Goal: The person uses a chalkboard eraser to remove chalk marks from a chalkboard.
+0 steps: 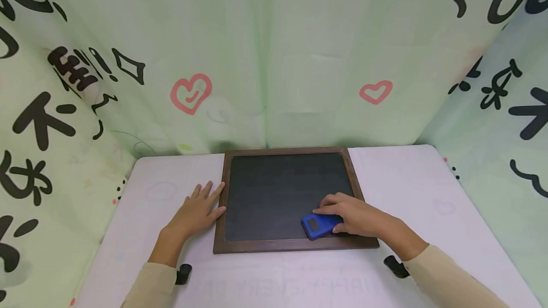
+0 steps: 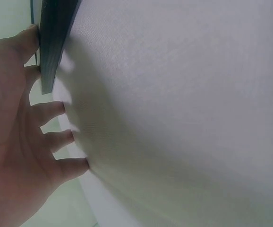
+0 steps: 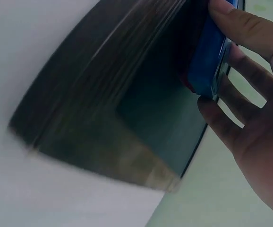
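A small blackboard [image 1: 282, 189] in a brown wooden frame lies flat on the table, its dark surface bare of visible marks. My right hand [image 1: 353, 213] grips a blue chalkboard eraser [image 1: 314, 226] between thumb and fingers, over the lower right part of the board. In the right wrist view the eraser [image 3: 207, 61] sits in that hand, close to the board's surface. My left hand [image 1: 199, 210] spreads its fingers at the board's left edge. There the thumb and index finger touch the frame [image 2: 56, 47], while the other fingertips rest on the table.
The white table [image 1: 171, 179] extends around the board on both sides and in front. Behind and beside it hangs a pale green curtain [image 1: 308, 61] with black lettering and pink hearts. A black strap piece [image 1: 396, 266] shows at the right wrist.
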Available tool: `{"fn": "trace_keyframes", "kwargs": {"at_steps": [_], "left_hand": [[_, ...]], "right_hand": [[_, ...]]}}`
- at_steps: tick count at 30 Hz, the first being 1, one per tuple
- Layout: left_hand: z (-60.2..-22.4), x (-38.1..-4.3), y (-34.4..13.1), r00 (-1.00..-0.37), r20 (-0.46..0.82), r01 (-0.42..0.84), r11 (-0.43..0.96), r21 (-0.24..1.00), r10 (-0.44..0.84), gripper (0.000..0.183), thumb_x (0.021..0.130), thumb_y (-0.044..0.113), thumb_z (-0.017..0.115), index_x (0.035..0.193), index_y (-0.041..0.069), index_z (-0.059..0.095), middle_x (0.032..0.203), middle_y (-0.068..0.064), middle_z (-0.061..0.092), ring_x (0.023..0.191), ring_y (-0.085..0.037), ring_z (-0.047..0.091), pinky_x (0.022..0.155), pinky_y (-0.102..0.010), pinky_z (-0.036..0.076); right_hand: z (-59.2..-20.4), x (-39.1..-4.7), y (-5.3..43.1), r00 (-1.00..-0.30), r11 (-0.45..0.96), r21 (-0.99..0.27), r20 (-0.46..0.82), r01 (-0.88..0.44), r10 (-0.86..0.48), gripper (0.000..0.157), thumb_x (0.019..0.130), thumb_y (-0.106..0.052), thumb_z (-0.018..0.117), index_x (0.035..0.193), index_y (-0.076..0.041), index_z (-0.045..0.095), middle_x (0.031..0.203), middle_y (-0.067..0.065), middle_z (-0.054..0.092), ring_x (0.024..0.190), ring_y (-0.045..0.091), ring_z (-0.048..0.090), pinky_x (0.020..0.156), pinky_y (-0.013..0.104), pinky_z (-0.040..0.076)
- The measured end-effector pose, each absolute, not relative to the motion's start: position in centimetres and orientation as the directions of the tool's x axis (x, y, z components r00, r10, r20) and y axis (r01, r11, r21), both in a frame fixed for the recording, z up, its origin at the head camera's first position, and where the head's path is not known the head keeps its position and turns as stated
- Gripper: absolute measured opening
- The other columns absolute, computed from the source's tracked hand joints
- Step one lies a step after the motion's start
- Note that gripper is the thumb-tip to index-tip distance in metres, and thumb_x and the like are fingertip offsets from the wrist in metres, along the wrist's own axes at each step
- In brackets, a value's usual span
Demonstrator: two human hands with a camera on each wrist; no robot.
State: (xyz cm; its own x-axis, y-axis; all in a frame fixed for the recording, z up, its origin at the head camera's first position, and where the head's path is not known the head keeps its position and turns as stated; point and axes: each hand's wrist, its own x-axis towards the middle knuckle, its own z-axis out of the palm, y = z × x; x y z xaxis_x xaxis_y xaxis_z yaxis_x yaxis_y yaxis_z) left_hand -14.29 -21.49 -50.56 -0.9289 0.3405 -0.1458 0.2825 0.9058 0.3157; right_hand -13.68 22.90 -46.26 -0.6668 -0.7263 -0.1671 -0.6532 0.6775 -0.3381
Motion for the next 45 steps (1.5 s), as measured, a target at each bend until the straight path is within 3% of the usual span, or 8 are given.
{"fn": "trace_keyframes", "kwargs": {"at_steps": [20, 32, 45], "left_hand": [[-51.0, -14.5, -21.4, -0.929, -0.155, 0.278, 0.911, 0.304, 0.335, 0.071, 0.107, 0.044, 0.052, 0.166, 0.019, 0.023, 0.167, -0.027, 0.025, 0.152, -0.057, 0.022, 0.111, -0.079, 0.028], [-51.0, -14.5, -21.4, -0.933, -0.163, 0.265, 0.92, 0.29, 0.321, 0.071, 0.107, 0.046, 0.051, 0.167, 0.021, 0.022, 0.168, -0.026, 0.024, 0.152, -0.056, 0.021, 0.111, -0.078, 0.029], [-50.9, -14.4, -21.4, -0.935, -0.143, 0.27, 0.913, 0.306, 0.325, 0.07, 0.107, 0.044, 0.052, 0.166, 0.019, 0.024, 0.167, -0.027, 0.026, 0.151, -0.058, 0.022, 0.109, -0.079, 0.029]], "right_hand": [[-46.4, -14.2, 9.8, -0.565, 0.59, -0.147, -0.18, -0.794, -0.805, 0.058, 0.093, -0.037, 0.078, 0.146, -0.021, 0.061, 0.131, 0.001, 0.061, 0.109, 0.018, 0.059, 0.093, 0.032, 0.055], [-46.4, -13.0, 3.3, -0.615, 0.638, -0.055, -0.215, -0.768, -0.759, 0.061, 0.095, -0.047, 0.073, 0.15, -0.024, 0.057, 0.142, 0.003, 0.059, 0.116, 0.022, 0.062, 0.094, 0.034, 0.058], [-46.5, -12.6, 3.3, -0.647, 0.674, -0.076, -0.22, -0.735, -0.73, 0.061, 0.096, -0.045, 0.073, 0.151, -0.025, 0.056, 0.138, 0.001, 0.06, 0.115, 0.019, 0.06, 0.093, 0.031, 0.057]]}}
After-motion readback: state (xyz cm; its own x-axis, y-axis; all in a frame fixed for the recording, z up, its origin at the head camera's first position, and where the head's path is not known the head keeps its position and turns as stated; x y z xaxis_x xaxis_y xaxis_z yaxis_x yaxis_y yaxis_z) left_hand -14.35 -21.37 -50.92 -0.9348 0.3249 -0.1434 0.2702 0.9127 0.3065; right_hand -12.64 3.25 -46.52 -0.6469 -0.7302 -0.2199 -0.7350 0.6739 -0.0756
